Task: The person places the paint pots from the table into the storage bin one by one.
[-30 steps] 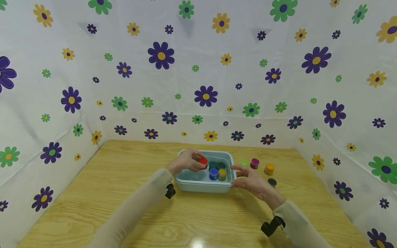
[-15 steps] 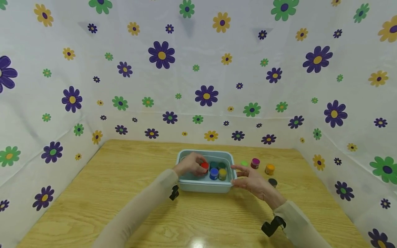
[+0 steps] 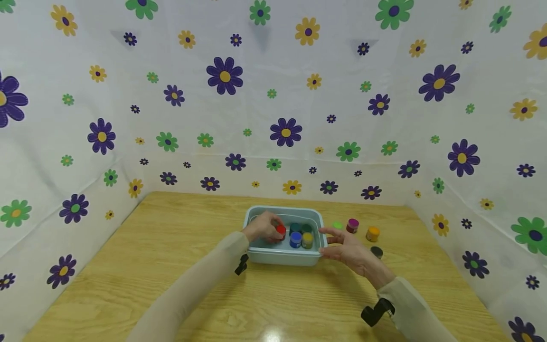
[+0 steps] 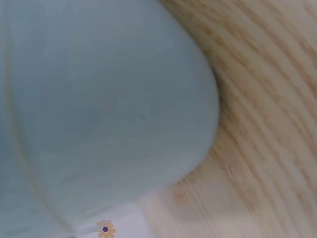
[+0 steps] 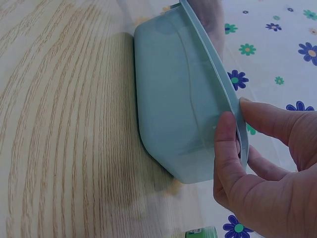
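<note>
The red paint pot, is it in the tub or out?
In. The left hand holds the red paint pot inside the blue tub, beside other pots.

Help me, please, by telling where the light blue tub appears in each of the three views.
Head: light blue tub at table centre, between both hands.
Left wrist: its wall fills the picture's left.
Right wrist: centre, right hand on its rim.
Shared landmark: wooden table.
</note>
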The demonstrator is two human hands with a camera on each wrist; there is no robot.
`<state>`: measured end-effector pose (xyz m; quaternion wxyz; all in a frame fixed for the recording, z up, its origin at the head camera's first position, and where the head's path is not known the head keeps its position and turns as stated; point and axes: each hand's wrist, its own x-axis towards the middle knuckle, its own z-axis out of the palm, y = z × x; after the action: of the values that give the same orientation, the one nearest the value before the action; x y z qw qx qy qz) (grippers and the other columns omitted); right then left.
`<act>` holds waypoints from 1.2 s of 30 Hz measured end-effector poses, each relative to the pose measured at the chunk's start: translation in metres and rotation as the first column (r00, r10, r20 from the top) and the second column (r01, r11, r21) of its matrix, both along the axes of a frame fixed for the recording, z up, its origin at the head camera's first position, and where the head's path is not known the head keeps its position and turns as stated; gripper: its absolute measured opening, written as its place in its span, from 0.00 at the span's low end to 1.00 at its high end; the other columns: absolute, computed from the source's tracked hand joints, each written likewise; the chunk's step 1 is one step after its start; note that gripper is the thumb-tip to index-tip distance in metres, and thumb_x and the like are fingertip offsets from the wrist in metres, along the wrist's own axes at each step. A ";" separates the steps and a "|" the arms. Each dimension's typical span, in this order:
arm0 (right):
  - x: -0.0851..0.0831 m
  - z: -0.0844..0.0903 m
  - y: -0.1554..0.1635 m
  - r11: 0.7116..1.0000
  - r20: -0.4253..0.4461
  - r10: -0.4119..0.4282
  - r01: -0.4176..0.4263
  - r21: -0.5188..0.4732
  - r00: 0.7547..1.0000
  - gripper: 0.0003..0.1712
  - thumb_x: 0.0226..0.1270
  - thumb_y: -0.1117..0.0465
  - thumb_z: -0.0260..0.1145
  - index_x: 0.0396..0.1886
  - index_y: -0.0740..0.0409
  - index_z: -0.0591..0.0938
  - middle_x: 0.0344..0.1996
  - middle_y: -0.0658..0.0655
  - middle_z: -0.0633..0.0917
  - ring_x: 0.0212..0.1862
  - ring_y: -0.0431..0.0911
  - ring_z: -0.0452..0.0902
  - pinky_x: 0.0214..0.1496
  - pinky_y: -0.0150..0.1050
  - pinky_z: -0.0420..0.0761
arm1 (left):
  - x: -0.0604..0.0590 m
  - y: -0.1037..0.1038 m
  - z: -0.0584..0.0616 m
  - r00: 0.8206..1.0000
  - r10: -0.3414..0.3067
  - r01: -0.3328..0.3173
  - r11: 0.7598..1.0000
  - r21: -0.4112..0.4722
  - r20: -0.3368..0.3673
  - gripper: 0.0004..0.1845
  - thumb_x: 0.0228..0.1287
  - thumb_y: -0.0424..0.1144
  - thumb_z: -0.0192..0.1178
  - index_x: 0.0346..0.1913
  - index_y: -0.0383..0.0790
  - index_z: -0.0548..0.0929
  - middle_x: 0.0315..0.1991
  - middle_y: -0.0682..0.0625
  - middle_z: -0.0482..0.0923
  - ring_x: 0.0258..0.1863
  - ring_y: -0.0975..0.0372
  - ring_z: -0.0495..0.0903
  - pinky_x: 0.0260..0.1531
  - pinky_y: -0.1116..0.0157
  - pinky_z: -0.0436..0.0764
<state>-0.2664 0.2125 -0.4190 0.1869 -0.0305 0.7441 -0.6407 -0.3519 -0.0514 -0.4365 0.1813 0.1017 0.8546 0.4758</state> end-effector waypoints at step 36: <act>0.001 0.001 0.000 1.000 -0.010 0.014 -0.014 -0.014 1.000 0.39 0.64 0.68 0.68 0.73 0.63 0.62 0.59 0.70 0.67 0.47 0.50 0.75 0.58 0.43 0.83 | -0.006 0.003 -0.002 0.996 0.053 -0.052 0.999 0.015 -0.065 0.14 0.59 0.24 0.64 0.49 0.31 0.81 0.41 0.39 0.82 0.33 0.54 0.85 0.37 0.60 0.88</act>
<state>-0.2659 0.2126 -0.4182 0.1875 -0.0400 0.7401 -0.6446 -0.3580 -0.0489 -0.4384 0.1400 0.0959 0.8592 0.4828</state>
